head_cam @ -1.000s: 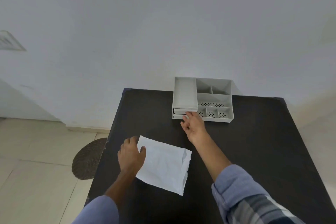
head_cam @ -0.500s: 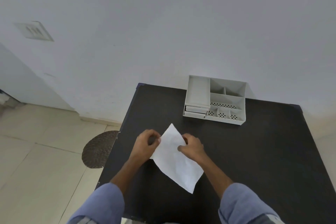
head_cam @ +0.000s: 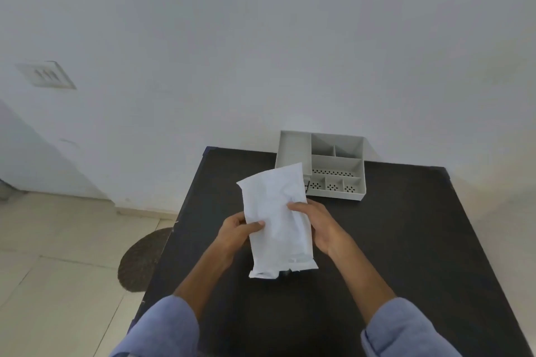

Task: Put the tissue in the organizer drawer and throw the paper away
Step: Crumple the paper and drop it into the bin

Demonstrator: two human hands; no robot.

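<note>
- Both hands, left hand [head_cam: 236,230] and right hand [head_cam: 316,224], pinch the white paper packet [head_cam: 275,220] at frame centre.
- Judged next: pull out the tissue, then reach for the organizer [head_cam: 333,165], upper right.

Organizer [head_cam: 336,165] front-left corner behind paper [head_cam: 275,211].

The organizer [head_cam: 320,165] is sitting at the desk's [head_cam: 406,240] far edge, against the wall [head_cam: 261,38]. The paper [head_cam: 275,220] is being held before it, between both hands.
</note>
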